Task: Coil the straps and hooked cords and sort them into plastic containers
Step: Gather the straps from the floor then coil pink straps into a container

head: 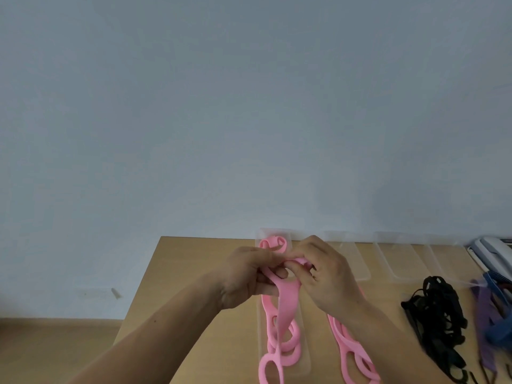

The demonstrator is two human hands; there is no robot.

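Note:
Both hands hold one pink strap with oval holes [285, 306] above a clear plastic container [260, 322]. My left hand [246, 275] grips its upper end, and my right hand [324, 273] pinches the same end from the right. The strap's tail hangs down into the container. A coiled pink strap [273, 243] lies at the container's far end. More pink straps [349, 350] lie flat on the wooden table [199, 273] to the right of the container.
Several clear containers [396, 259] stand in a row along the table's far edge by the wall. A tangle of black cords [435, 314] and purple and blue straps [493, 314] lie at the right. A white device [493, 248] sits at the far right.

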